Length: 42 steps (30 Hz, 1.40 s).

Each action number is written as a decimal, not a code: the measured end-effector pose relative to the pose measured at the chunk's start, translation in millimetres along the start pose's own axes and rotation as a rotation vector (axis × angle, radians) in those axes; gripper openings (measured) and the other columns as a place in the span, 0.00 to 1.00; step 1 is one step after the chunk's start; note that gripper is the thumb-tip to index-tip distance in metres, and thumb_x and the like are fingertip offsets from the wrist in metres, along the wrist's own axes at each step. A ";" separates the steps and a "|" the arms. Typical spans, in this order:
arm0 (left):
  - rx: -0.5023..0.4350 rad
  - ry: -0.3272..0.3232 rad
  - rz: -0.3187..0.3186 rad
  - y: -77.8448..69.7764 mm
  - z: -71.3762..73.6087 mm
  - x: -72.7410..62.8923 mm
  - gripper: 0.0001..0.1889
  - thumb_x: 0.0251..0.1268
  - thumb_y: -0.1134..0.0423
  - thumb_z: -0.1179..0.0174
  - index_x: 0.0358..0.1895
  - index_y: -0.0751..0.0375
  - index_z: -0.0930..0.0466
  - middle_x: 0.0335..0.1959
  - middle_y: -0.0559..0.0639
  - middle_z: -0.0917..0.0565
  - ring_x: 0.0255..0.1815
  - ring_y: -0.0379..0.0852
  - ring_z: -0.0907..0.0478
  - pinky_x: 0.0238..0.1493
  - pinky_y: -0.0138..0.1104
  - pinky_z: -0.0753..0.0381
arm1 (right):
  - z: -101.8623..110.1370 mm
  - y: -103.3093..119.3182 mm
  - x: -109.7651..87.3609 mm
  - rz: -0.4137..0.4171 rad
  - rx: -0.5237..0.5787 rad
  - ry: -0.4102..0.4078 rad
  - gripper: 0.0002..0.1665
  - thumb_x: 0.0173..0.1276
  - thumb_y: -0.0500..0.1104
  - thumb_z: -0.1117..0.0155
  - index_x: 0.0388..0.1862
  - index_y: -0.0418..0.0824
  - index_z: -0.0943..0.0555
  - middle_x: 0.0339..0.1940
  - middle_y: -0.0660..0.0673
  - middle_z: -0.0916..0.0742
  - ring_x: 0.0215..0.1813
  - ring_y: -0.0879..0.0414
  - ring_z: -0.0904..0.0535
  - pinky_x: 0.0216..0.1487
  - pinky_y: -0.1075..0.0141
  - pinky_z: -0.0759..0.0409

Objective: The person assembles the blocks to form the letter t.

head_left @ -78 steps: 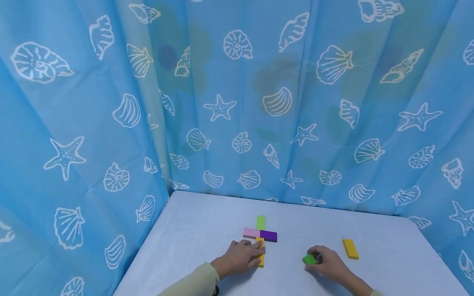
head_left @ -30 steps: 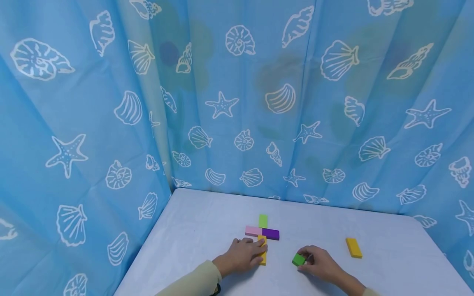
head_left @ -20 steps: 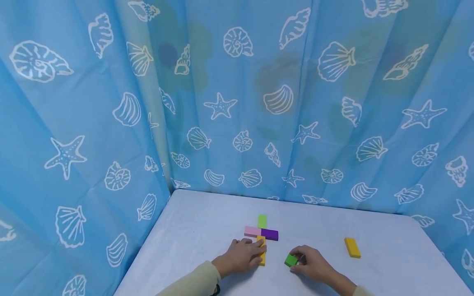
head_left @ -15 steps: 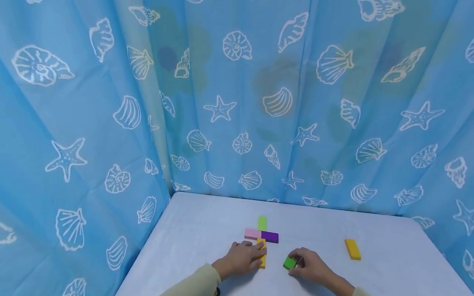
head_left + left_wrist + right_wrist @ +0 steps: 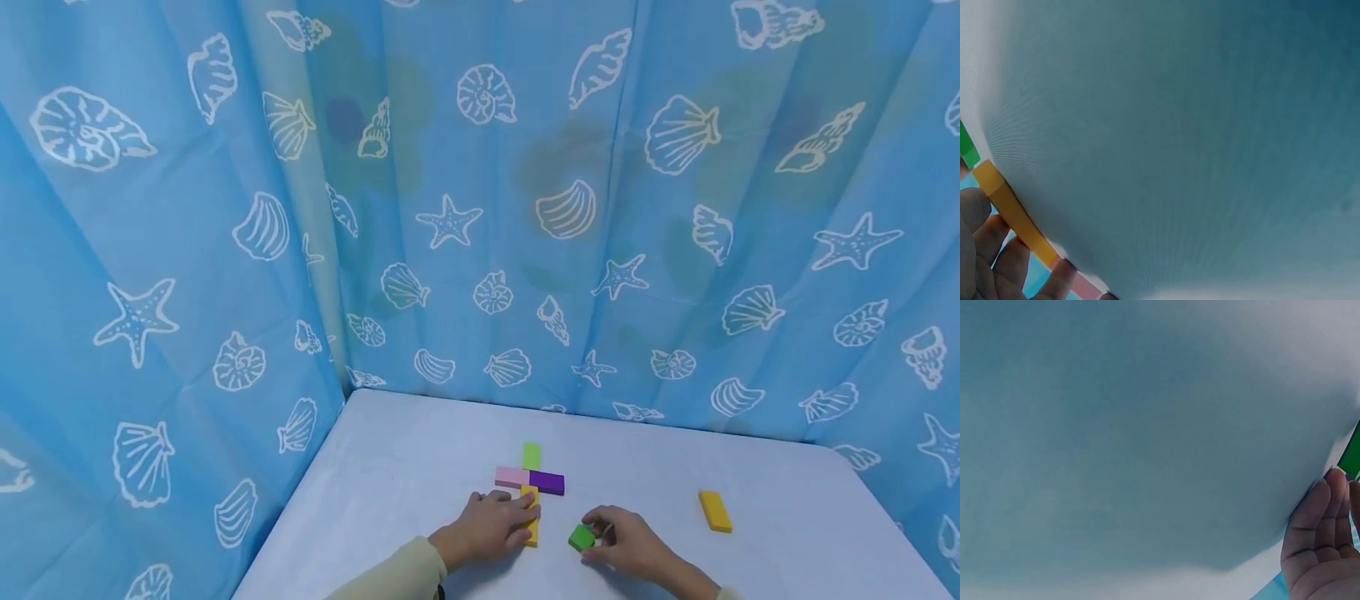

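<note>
On the white table, my left hand (image 5: 489,527) holds a yellow block (image 5: 533,525), its fingers and thumb against the long piece. That yellow block (image 5: 1017,217) touches the row made by a pink block (image 5: 512,477) and a purple block (image 5: 547,483). A light green block (image 5: 531,456) stands out from the row's far side. To the right, my right hand (image 5: 632,542) pinches a green block (image 5: 581,537) between thumb and fingers, a short gap from the yellow one. Only an edge of the green block (image 5: 1352,453) shows in the right wrist view.
Another yellow block (image 5: 716,511) lies alone on the right part of the table (image 5: 637,454). A blue curtain (image 5: 487,208) with white shell and starfish prints hangs behind the table and along its left side.
My right hand has brought the green block leftward, closer to the held yellow block, slowing over the last half second. My left hand keeps its place on the yellow block.
</note>
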<state>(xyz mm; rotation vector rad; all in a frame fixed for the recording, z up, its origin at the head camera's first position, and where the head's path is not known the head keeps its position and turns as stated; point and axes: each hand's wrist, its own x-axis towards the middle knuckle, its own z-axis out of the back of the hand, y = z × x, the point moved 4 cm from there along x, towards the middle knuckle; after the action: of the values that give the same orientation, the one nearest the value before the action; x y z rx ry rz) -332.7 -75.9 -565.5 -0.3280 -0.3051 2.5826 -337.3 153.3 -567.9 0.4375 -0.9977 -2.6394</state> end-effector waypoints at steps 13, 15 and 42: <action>0.006 0.002 0.025 -1.5 2.2 0.0 0.24 0.74 0.41 0.50 0.71 0.28 0.35 0.74 0.28 0.35 0.71 0.50 0.32 0.65 0.62 0.32 | -6.9 12.0 2.9 0.040 -0.009 -0.006 0.22 0.54 0.48 0.22 0.46 0.41 0.16 0.33 0.52 0.17 0.35 0.58 0.24 0.35 0.70 0.23; -0.002 0.002 0.025 -1.1 2.6 1.4 0.24 0.73 0.41 0.50 0.71 0.28 0.35 0.74 0.28 0.35 0.71 0.50 0.31 0.65 0.62 0.32 | -7.5 13.5 4.6 0.035 -0.008 -0.004 0.21 0.55 0.48 0.23 0.46 0.41 0.16 0.32 0.52 0.18 0.35 0.58 0.24 0.35 0.70 0.24; -0.006 0.015 0.015 -1.4 1.5 0.5 0.23 0.74 0.42 0.50 0.70 0.28 0.34 0.73 0.28 0.35 0.69 0.50 0.29 0.63 0.64 0.30 | -18.9 20.3 10.1 0.060 0.042 0.073 0.18 0.59 0.47 0.25 0.45 0.40 0.17 0.30 0.51 0.18 0.33 0.57 0.24 0.34 0.68 0.23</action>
<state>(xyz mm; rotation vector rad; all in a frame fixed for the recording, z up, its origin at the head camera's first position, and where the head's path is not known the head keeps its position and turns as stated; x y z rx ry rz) -332.9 -74.7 -563.8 -0.3532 -0.3059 2.5934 -336.2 123.9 -569.5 0.5012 -1.0286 -2.5350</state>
